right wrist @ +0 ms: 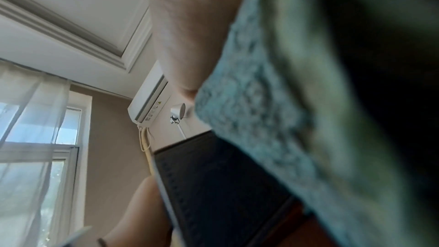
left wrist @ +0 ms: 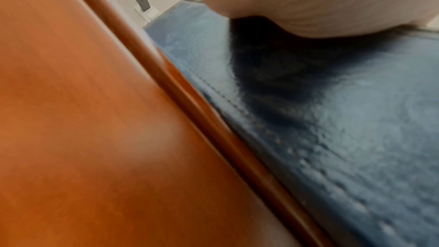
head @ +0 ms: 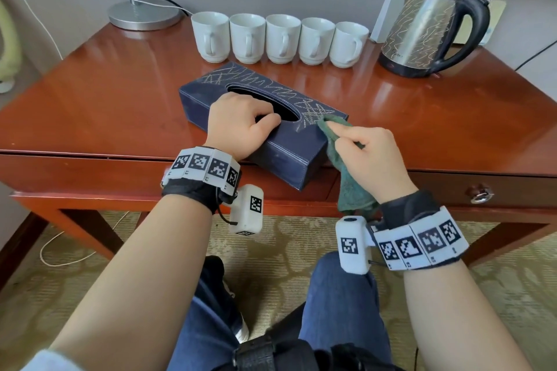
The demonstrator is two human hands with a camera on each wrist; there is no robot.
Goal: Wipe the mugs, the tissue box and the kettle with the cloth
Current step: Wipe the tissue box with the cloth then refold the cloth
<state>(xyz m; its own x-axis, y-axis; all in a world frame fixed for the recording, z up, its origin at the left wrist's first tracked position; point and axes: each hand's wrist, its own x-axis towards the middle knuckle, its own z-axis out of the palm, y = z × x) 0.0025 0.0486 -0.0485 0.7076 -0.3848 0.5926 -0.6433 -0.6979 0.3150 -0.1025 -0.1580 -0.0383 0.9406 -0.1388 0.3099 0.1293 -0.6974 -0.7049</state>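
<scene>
A dark blue tissue box [head: 280, 147] with chalk-like scribbles on its lid lies slantwise near the table's front edge. My left hand [head: 241, 120] grips its near side, fingers curled into the oval slot. My right hand [head: 367, 153] holds a green cloth [head: 349, 187] and presses its bunched tip against the box's right top corner. Several white mugs [head: 283, 37] stand in a row behind the box. A scribbled steel kettle [head: 422, 30] stands at the back right. The left wrist view shows the box's blue side [left wrist: 344, 129]; the right wrist view shows the cloth [right wrist: 273, 119] close up.
The red-brown wooden table [head: 90, 105] has a drawer with a metal knob [head: 480, 194] at front right. A lamp base [head: 144, 13] with cables stands at the back left. Patterned carpet and my legs lie below.
</scene>
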